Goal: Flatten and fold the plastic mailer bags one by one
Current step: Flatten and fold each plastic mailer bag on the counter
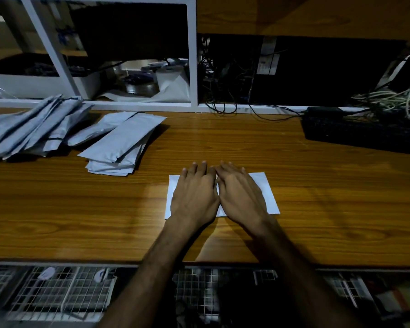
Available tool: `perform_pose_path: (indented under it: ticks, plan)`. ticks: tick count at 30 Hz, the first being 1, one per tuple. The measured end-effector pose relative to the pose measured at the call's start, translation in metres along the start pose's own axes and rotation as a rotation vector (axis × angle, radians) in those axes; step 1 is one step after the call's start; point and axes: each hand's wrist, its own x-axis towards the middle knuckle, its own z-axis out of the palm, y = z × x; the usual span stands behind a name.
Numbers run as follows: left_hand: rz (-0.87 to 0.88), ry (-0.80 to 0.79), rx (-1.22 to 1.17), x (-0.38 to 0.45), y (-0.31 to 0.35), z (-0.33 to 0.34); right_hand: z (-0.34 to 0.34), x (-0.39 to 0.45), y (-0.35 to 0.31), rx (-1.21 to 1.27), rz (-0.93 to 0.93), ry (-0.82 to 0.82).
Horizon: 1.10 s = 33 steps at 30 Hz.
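Both hands [219,192] flat, palms down, on mailer bag [269,192].

Wooden desk [294,197] — black keyboard [365,133] far right, tangled cables [393,98] behind it.

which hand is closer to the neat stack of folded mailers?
Left. The left hand presses the mailer on the side toward the folded stack; the right hand lies beside it, farther away.
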Motion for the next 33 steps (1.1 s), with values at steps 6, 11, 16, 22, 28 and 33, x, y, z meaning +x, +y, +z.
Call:
perform_pose_path:
  ticks: [6, 11, 16, 22, 28, 33]
  plan:
    - [-0.025, -0.056, 0.073, -0.007, 0.000, -0.001, 0.004, -0.003, 0.004, -0.153, 0.034, -0.047]
    - [-0.051, -0.097, 0.080, -0.010, 0.000, -0.001, 0.006, -0.007, 0.009, -0.205, 0.093, -0.072]
    - [-0.105, -0.103, 0.088, -0.013, 0.000, 0.001, 0.009, -0.008, 0.012, -0.230, 0.139, -0.053]
    - [-0.209, -0.095, 0.104, -0.014, -0.001, 0.002, 0.008, -0.007, 0.014, -0.255, 0.193, -0.050]
    - [-0.208, -0.086, 0.125, -0.014, -0.009, 0.004, 0.006, -0.009, 0.020, -0.245, 0.218, -0.041]
    - [-0.197, -0.091, 0.111, -0.016, -0.015, -0.002, 0.004, -0.011, 0.029, -0.236, 0.242, -0.019]
